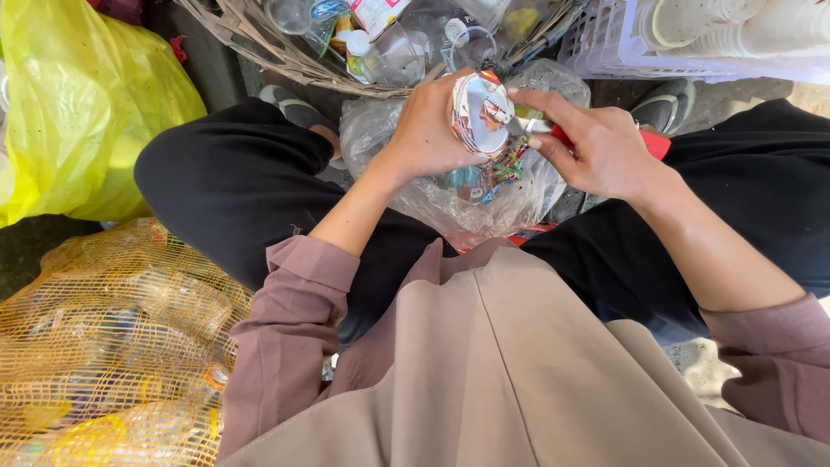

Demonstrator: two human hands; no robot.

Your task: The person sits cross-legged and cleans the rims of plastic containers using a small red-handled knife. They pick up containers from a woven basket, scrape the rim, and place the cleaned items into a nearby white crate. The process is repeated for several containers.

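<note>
Bottle (481, 112) in left hand (430, 130); clear bag (484, 195) beneath, basket (259, 43) beyond.

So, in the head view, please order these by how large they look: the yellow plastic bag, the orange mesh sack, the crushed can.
1. yellow plastic bag and orange mesh sack: alike, both cut by the frame edge, so no ranking.
2. crushed can, in the left hand: smallest.

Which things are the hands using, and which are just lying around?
In use:
left hand gripping a printed bottle
right hand holding a red-handled cutter
clear bag underneath

Lying about:
yellow bag
orange net sack
wicker basket
white crate
</note>
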